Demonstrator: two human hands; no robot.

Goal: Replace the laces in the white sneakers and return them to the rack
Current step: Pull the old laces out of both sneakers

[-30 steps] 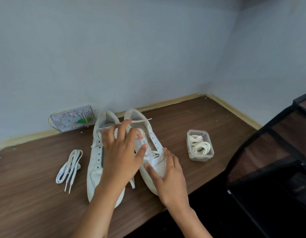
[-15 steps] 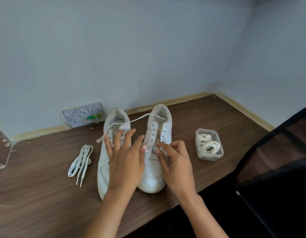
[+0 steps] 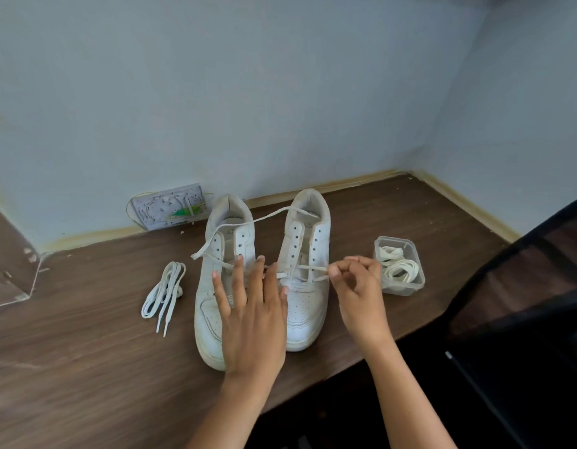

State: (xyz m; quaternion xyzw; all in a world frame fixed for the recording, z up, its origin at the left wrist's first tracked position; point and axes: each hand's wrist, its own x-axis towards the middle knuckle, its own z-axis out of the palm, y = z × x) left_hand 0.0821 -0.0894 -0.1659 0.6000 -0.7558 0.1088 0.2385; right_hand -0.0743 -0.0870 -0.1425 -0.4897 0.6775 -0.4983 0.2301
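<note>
Altogether two sneakers, two hands.

Brown wood-grain table, set in a corner of pale blue walls. Grey plastic panel with green and yellow wires, leaning against the wall at the table's back edge.

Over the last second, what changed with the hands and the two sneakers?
The right sneaker was swung upright beside the left sneaker. The right hand left the toe and now pinches a lace at the lower eyelets. The left hand stays flat on the shoes. The loose laces and container did not move.
</note>
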